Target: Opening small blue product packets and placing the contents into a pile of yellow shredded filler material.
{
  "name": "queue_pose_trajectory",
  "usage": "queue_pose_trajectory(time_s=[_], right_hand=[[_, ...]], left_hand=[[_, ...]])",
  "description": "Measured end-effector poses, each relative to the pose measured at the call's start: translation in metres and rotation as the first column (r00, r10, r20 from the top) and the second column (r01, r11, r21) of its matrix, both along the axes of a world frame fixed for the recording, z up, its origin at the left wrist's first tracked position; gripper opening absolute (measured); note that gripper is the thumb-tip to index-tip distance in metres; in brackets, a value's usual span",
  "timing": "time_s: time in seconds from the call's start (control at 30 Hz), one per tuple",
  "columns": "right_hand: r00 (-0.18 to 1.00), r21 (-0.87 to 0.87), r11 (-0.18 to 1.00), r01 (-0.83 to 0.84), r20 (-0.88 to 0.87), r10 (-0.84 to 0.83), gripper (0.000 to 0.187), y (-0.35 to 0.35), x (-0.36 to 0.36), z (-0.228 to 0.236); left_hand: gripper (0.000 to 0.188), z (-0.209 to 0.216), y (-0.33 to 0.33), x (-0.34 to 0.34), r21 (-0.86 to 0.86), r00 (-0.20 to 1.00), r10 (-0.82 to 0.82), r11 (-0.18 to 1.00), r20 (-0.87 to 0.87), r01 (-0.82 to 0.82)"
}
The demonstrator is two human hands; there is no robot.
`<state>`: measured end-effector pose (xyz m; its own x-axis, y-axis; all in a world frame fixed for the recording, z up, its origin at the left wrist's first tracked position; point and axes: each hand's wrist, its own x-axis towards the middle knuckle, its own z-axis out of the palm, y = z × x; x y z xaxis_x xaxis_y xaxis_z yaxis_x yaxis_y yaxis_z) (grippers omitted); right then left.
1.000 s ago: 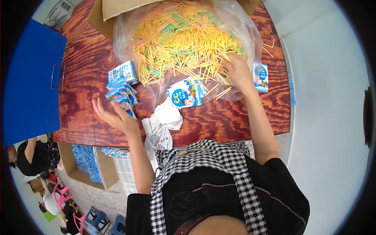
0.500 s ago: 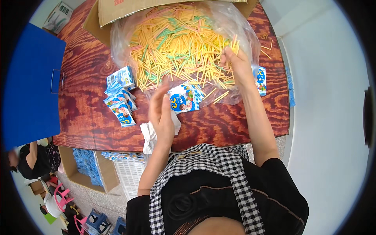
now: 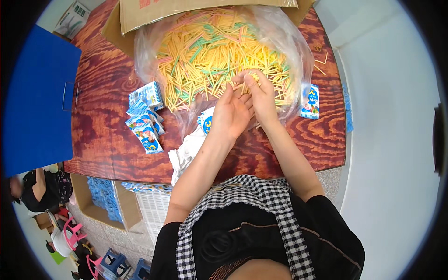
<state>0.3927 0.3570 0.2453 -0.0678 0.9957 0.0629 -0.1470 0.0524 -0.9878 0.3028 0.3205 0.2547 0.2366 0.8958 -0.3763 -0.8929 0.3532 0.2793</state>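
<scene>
A heap of thin yellow, green and pink sticks (image 3: pixel 205 51) lies on a clear plastic bag (image 3: pixel 298 51), at the mouth of a cardboard box. Over the heap's near edge, my right hand (image 3: pixel 262 99) curls its fingers around a few of these sticks, whose ends partly show. My left hand (image 3: pixel 232 114) is palm up beside it, fingers spread and fingertips close to the right hand; no stick shows on the palm. Blue-and-white packets (image 3: pixel 206 120) lie partly hidden behind my left wrist. A crumpled white cloth (image 3: pixel 184 151) rests beside my left forearm.
More blue-and-white packets (image 3: pixel 144 133) are stacked left of the heap, and one packet (image 3: pixel 310 101) lies at right. The cardboard box's flap (image 3: pixel 196 11) hangs over the far side. A blue panel (image 3: pixel 39 102) stands at left. Below are an open carton (image 3: pixel 128 205) and a white crate (image 3: pixel 156 210).
My right hand has come down and left with its sticks. My left hand has moved right and turned palm up, so the two hands are now together.
</scene>
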Motion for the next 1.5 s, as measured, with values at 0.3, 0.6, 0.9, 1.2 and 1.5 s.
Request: queue_pose_trajectory(time_s=[0.3,0.6,0.9,1.2,1.5], right_hand=[[0.89,0.043,0.996,0.074,0.449,-0.085,0.019,0.02,0.022,0.006],[0.971,0.127,0.991,0.039,0.231,-0.068,0.015,0.026,0.029,0.009],[0.997,-0.007,1.0,-0.011,-0.081,0.01,0.011,-0.005,0.009,0.024],[0.921,0.437,0.898,-0.04,0.366,-0.137,0.008,-0.032,-0.005,0.006],[0.967,-0.018,0.967,-0.256,0.009,0.256,0.017,-0.042,0.023,0.018]], left_hand=[[0.056,-0.005,-0.004,-0.01,-0.053,0.996,0.003,0.999,-0.088,-0.008],[0.052,0.002,-0.018,-0.016,0.029,0.981,0.045,0.999,-0.187,-0.04],[0.047,0.0,-0.011,-0.009,0.097,0.996,0.01,0.995,-0.085,-0.002],[0.046,-0.001,-0.024,-0.014,0.134,0.998,0.053,0.989,0.047,-0.058],[0.028,0.002,-0.081,-0.081,0.276,0.568,0.255,0.96,-0.783,-0.052]])
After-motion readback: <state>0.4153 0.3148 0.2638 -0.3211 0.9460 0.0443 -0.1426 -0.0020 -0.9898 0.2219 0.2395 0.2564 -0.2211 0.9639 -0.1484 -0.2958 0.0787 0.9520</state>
